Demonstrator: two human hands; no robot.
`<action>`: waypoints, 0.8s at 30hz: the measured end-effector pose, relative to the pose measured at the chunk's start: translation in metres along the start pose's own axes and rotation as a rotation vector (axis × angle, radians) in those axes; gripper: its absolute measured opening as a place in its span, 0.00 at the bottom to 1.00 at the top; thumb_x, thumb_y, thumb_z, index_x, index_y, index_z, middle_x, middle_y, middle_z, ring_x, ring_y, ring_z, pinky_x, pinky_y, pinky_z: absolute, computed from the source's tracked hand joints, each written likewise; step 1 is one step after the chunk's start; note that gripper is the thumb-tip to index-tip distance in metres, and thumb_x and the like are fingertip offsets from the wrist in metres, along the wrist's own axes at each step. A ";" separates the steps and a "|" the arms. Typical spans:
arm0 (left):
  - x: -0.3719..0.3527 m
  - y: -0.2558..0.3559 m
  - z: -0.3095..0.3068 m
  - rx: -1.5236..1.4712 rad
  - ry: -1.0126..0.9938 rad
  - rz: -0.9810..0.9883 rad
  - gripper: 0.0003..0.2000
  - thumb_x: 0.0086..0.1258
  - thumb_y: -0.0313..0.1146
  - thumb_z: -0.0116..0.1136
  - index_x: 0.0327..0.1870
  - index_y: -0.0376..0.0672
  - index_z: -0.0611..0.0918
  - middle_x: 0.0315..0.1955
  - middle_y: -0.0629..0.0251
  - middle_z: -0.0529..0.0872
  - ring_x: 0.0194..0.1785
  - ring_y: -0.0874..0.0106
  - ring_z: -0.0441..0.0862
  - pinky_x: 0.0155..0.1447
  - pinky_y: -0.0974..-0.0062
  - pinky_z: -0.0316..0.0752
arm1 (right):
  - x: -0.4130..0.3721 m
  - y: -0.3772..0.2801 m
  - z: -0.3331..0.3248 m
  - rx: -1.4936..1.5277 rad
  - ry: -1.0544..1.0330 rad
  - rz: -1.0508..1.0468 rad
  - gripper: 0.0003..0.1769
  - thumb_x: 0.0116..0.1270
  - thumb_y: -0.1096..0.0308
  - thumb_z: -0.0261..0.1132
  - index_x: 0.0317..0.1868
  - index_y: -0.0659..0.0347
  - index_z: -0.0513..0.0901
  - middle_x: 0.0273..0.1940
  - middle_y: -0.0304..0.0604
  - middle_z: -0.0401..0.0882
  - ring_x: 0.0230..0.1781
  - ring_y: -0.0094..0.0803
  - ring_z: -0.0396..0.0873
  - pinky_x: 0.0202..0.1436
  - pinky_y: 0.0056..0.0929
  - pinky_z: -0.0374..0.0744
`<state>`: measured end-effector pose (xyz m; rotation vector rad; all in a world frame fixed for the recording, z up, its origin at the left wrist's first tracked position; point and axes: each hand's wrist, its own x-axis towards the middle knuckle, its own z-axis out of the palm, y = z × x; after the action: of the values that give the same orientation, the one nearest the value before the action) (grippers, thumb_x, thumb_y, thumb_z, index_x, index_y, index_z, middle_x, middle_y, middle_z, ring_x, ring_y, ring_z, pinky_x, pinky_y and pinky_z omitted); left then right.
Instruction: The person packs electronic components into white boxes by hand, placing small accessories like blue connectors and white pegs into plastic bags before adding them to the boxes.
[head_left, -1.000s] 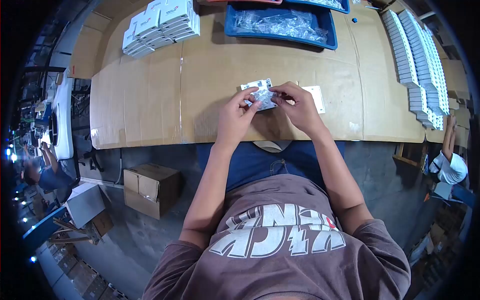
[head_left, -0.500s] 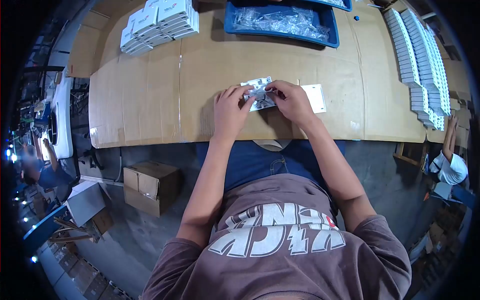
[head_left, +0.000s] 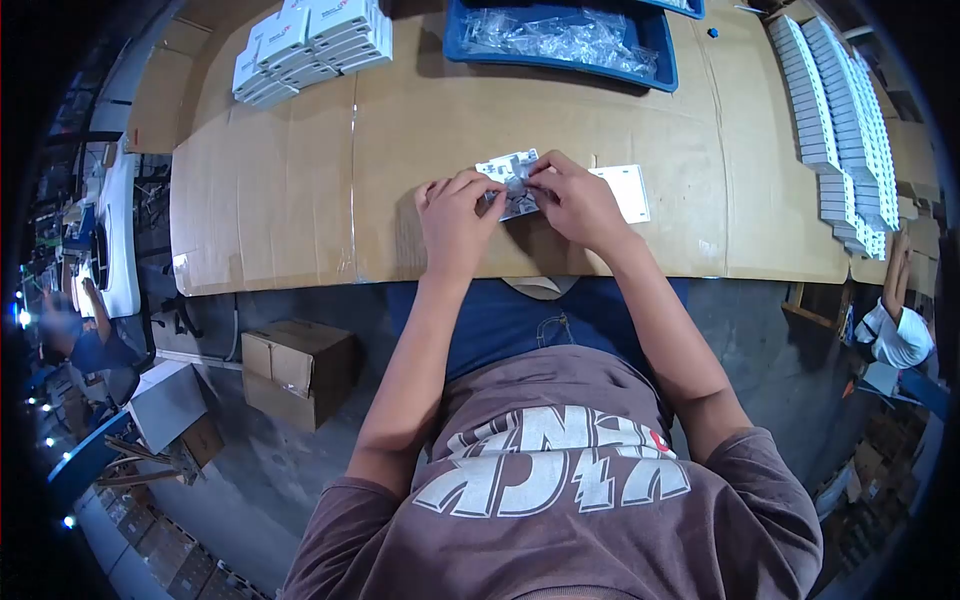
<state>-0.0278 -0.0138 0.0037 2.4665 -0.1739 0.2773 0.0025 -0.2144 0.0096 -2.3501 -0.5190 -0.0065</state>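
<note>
A white plastic housing (head_left: 519, 159), open on its upper side, lies tilted on the cardboard-covered table between my hands. My left hand (head_left: 455, 217) is closed at its left edge, thumb and fingertips against it. Over the housing's right half, my right hand (head_left: 580, 207) is closed in a pinch. A greyish, see-through piece (head_left: 516, 185) shows between my fingertips inside the housing; whether my right fingers hold it is too small to tell. Beside my right hand lies a flat white cover (head_left: 629, 192), its left end partly hidden by that hand.
A blue tray (head_left: 560, 76) of small clear plastic bags (head_left: 560, 38) stands at the back. White boxes (head_left: 320, 45) are stacked at back left, long rows of white pieces (head_left: 845, 130) at right. A cardboard box (head_left: 300, 370) sits on the floor; other people work at both sides.
Both hands stay at the housing. My left hand has shifted slightly left and its fingers have moved a little; my right fingertips have come slightly left, toward the housing's middle.
</note>
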 end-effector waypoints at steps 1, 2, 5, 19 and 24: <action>-0.001 0.001 0.000 0.013 0.014 -0.008 0.05 0.65 0.38 0.71 0.39 0.51 0.90 0.40 0.73 0.89 0.50 0.67 0.84 0.66 0.64 0.64 | -0.002 -0.002 -0.001 -0.014 -0.015 -0.006 0.05 0.66 0.69 0.69 0.42 0.57 0.88 0.46 0.39 0.84 0.40 0.45 0.86 0.42 0.41 0.83; -0.002 0.002 0.002 0.027 0.029 -0.014 0.05 0.65 0.38 0.71 0.39 0.51 0.90 0.40 0.73 0.89 0.50 0.67 0.84 0.67 0.64 0.63 | -0.003 -0.004 -0.003 -0.029 -0.029 -0.013 0.06 0.67 0.69 0.68 0.42 0.57 0.88 0.46 0.39 0.84 0.40 0.45 0.86 0.42 0.42 0.83; -0.002 0.000 0.007 0.023 0.041 -0.045 0.05 0.65 0.38 0.70 0.39 0.52 0.90 0.40 0.73 0.89 0.50 0.68 0.83 0.68 0.62 0.63 | -0.002 -0.004 -0.001 -0.052 -0.069 0.059 0.09 0.66 0.73 0.68 0.45 0.57 0.88 0.47 0.38 0.85 0.43 0.43 0.86 0.46 0.38 0.83; -0.008 -0.011 0.007 -0.130 0.023 0.146 0.12 0.58 0.36 0.76 0.40 0.47 0.88 0.45 0.70 0.88 0.55 0.64 0.82 0.62 0.63 0.69 | -0.010 -0.004 -0.005 0.046 0.007 0.079 0.06 0.65 0.71 0.69 0.41 0.59 0.88 0.48 0.41 0.82 0.41 0.44 0.86 0.44 0.40 0.83; -0.009 -0.009 0.007 -0.107 -0.021 0.182 0.18 0.52 0.37 0.78 0.44 0.47 0.86 0.51 0.67 0.84 0.59 0.62 0.80 0.62 0.62 0.69 | -0.010 -0.002 -0.009 0.026 -0.026 0.087 0.07 0.64 0.74 0.70 0.43 0.64 0.88 0.47 0.43 0.82 0.39 0.42 0.87 0.44 0.37 0.82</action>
<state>-0.0338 -0.0108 -0.0089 2.3509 -0.4122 0.3117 -0.0062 -0.2229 0.0158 -2.3487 -0.4262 0.0712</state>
